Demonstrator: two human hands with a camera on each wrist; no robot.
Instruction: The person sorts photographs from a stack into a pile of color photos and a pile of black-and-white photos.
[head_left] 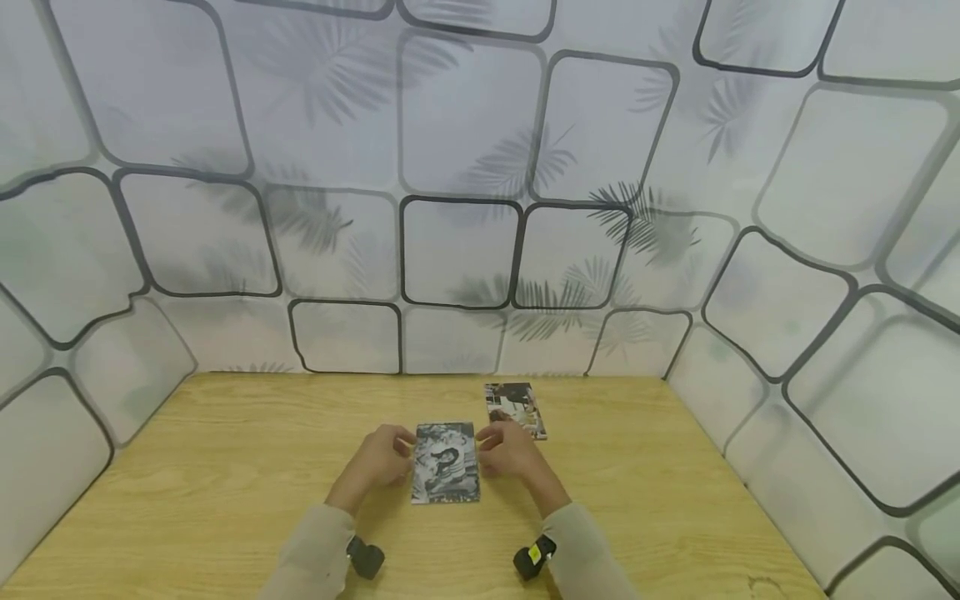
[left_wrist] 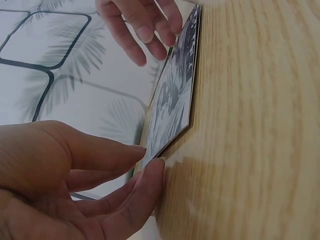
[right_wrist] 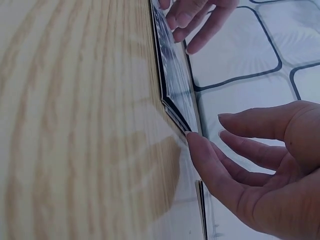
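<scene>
A black-and-white photo print (head_left: 446, 462) lies flat on the wooden table, between my two hands. Its edge shows more than one thin layer in the right wrist view, like prints stacked together. My left hand (head_left: 381, 456) is at its left edge, with thumb and index fingertips (left_wrist: 157, 167) right at the border. On the opposite side, my right hand (head_left: 513, 454) has its index fingertip (right_wrist: 194, 140) against the edge, while the thumb stands apart from it. Behind the right hand lies a second photo print (head_left: 521, 404), darker with some brown, its lower part overlapped by that hand.
The light wooden table (head_left: 247, 475) reaches back to a cloth wall (head_left: 461, 250) patterned with rounded squares and palm leaves. Similar cloth closes off both sides. A small dark camera sits on each wrist, the left camera (head_left: 365, 557) and the right camera (head_left: 534, 557).
</scene>
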